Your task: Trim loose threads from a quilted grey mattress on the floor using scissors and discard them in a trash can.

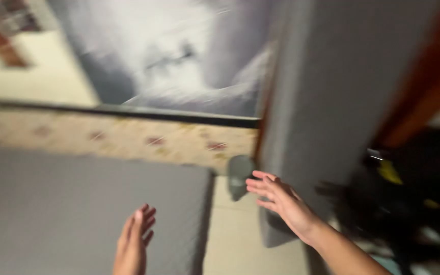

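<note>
Blurred head view. We held both hands out with nothing in them. Our left hand (134, 244) hovered over the grey mat (77, 203), its fingers (146, 216) straight and close together. Our right hand (281, 201) reached toward a grey panel (332, 102), its fingers (260, 186) spread open, just beside a small grey-green object (240, 175) on the pale floor (235, 234). A floral strip (128, 137) ran behind the mat. Dark clutter (398, 203) lay at right.

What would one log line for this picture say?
left hand: open, over grey mat | right hand: open, reaching near grey panel | view: blurred
</note>
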